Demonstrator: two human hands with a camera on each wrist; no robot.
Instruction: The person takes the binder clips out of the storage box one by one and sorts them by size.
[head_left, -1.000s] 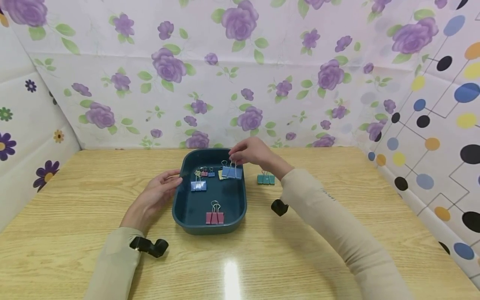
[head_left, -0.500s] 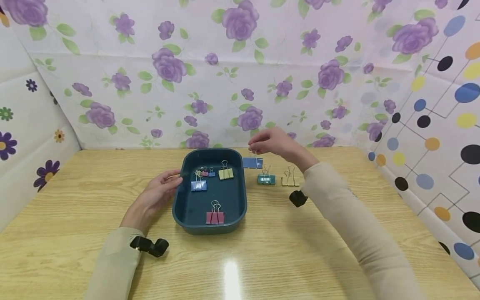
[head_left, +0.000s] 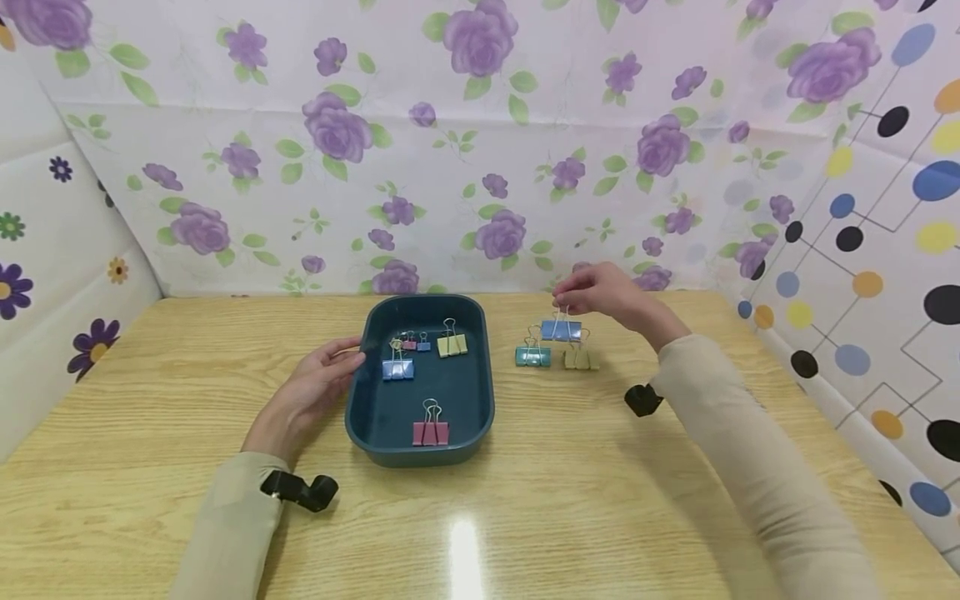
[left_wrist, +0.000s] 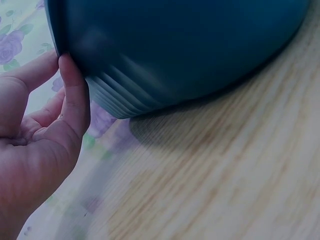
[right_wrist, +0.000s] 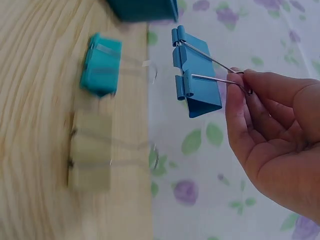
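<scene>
My right hand (head_left: 611,293) pinches the wire handles of a blue binder clip (head_left: 561,331) between thumb and fingertips. The clip hangs above the table, its blue body (right_wrist: 200,75) apart from the palm in the right wrist view. Just beneath and beside it, a teal binder clip (head_left: 532,357) and a yellow binder clip (head_left: 581,360) stand on the table. My left hand (head_left: 318,383) holds the left rim of a dark teal plastic bin (head_left: 420,458), thumb and finger at its edge (left_wrist: 60,30). Inside are a pink clip (head_left: 431,433), a blue clip (head_left: 397,370) and a pale yellow clip (head_left: 452,345).
Two tiny clips, one pink (head_left: 408,344) and one blue (head_left: 423,346), lie toward the back of the bin. A wooden table (head_left: 562,500) lies under everything. Flower-printed sheeting (head_left: 420,167) rises at its back edge, with dotted sheeting (head_left: 885,275) on the right.
My right hand has lifted the blue binder clip out of the bin and carried it right, over the table by the teal and yellow clips. The left hand stays at the rim.
</scene>
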